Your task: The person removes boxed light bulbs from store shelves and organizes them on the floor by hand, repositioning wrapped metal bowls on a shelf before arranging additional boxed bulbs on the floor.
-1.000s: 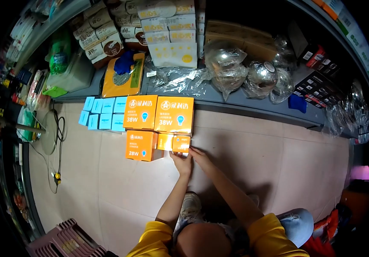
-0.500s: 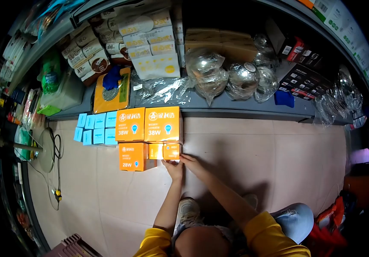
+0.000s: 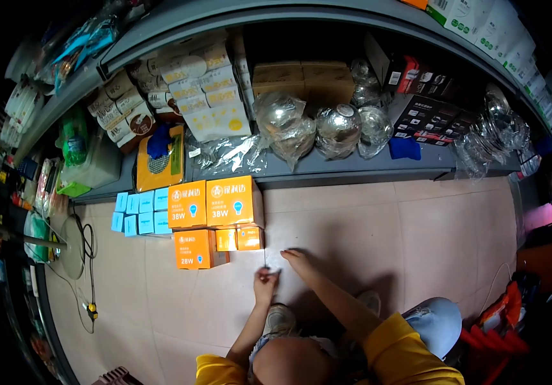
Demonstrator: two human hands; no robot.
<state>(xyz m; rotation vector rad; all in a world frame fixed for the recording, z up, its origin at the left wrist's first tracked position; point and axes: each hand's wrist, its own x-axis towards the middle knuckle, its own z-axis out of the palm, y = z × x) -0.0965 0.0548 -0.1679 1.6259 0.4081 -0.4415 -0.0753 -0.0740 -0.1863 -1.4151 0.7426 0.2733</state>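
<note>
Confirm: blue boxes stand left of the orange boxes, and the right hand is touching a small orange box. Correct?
Not touching: the head view shows the right hand apart from the small orange boxes, floor visible between. The blue boxes do stand left of the orange boxes.

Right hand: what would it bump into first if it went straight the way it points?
Probably the rightmost small orange box, across a visible gap; depth is hard to judge here, so the right hand might pass above it.

2 sm. orange boxes — closed, side by side, just R of 28W box
</note>
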